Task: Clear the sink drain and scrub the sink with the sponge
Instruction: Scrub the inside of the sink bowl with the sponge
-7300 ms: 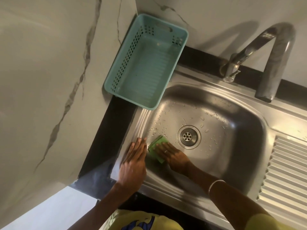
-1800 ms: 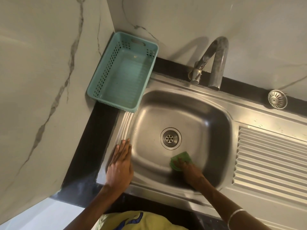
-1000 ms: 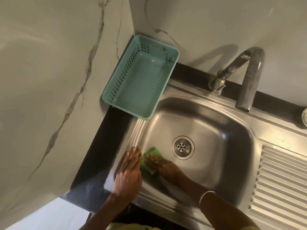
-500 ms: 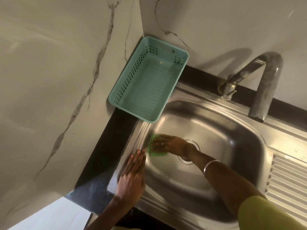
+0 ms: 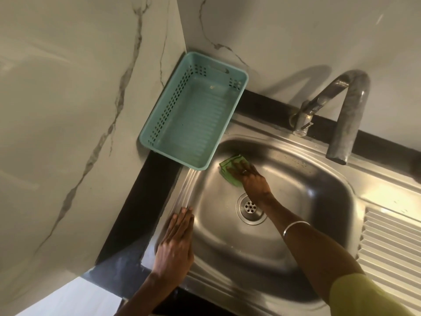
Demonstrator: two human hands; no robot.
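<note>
The stainless steel sink fills the middle of the view, its round drain uncovered in the basin floor. My right hand presses a green sponge with straight fingers against the basin's far left corner, just under the teal basket. My left hand lies flat, fingers straight and together, on the sink's left rim.
A teal plastic basket stands in the wall corner and overhangs the sink's far left rim. A curved metal tap rises behind the basin. The ribbed draining board lies at the right. Marble walls stand left and behind.
My right hand has slid the sponge from the basin's left side up into the far left corner, uncovering the drain. My left hand stays flat on the rim.
</note>
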